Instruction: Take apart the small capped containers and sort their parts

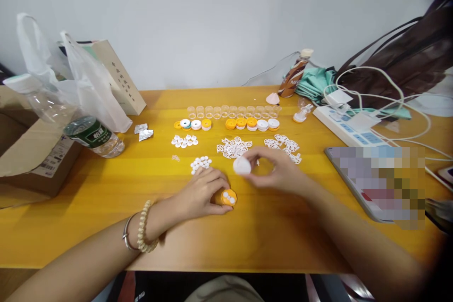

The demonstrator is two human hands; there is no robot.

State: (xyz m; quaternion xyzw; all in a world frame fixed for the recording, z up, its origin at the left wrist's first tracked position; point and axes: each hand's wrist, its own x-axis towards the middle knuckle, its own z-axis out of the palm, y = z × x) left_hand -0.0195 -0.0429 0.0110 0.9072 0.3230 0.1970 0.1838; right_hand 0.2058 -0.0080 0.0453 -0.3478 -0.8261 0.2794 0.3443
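My left hand [202,192] rests on the wooden table [106,207] and pinches a small orange round case [229,197] with white discs inside it. My right hand [278,171] holds a white round cap [242,165] just above and to the right of that case. Beyond my hands lie piles of small white discs [200,163], more white discs [184,140] and white lattice pieces [234,146]. A row of orange and white cases [252,123] and a line of clear small cups [231,111] sit farther back.
A plastic water bottle [92,136] lies at the left by a cardboard box [33,160] and plastic bags [83,82]. A tablet [378,181], a power strip [348,127] with cables and a brown bag [403,63] fill the right side.
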